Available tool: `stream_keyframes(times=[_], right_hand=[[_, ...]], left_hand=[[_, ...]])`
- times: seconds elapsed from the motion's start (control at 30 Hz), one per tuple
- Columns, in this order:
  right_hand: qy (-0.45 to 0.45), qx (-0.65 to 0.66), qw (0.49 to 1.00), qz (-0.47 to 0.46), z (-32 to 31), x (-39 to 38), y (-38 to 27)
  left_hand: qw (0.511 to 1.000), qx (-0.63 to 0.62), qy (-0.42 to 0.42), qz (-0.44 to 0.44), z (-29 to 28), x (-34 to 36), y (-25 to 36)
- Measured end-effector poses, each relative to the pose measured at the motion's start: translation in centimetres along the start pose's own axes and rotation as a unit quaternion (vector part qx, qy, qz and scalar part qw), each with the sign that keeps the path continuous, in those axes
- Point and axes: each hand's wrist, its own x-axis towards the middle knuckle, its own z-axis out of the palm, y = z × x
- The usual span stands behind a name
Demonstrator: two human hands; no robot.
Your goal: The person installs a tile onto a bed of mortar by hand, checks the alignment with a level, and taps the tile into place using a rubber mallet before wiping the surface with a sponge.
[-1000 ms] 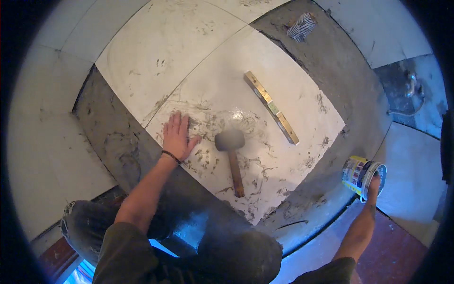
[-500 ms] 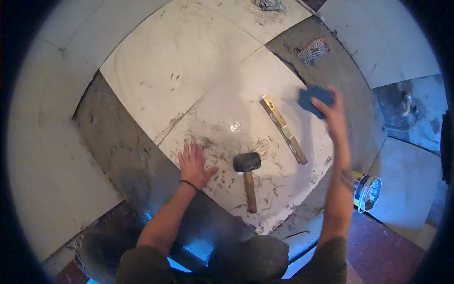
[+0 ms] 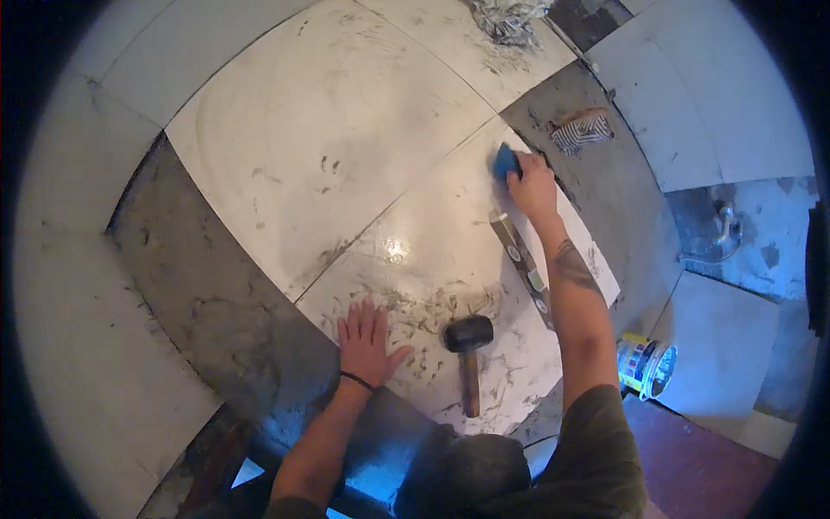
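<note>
My left hand rests flat, fingers spread, on the near part of a smeared white tile. My right hand grips a blue sponge against that tile's upper right, just beyond a brass-coloured spirit level lying diagonally and partly behind my forearm. A rubber mallet with a wooden handle lies right of my left hand, its dark head pointing away from me. A glistening wet patch shows around the middle of the tile.
Grey cement strips flank the tiles. A striped cloth lies at upper right, with a crumpled grey cloth farther back. An open bucket stands right of my forearm. A metal pipe fitting with a hose is at far right.
My right hand came out of the bucket with the sponge, rose, then moved left onto the tile. My left hand stays flat. The view has shifted, so the tools appear lower.
</note>
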Motion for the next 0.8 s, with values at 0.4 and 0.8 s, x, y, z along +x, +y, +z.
stream_keyframes(times=[0.4, 0.8], right_hand=[[-0.048, -0.068, 0.996, 0.027, 4.2, 8.2, -6.3], [-0.242, 0.209, 0.909, -0.268, 8.4, -17.7, -31.8]], left_hand=[[0.998, -0.029, 0.045, 0.010, 0.5, -0.2, -0.7], [0.999, -0.032, -0.022, 0.024, 2.5, -0.3, -1.4]])
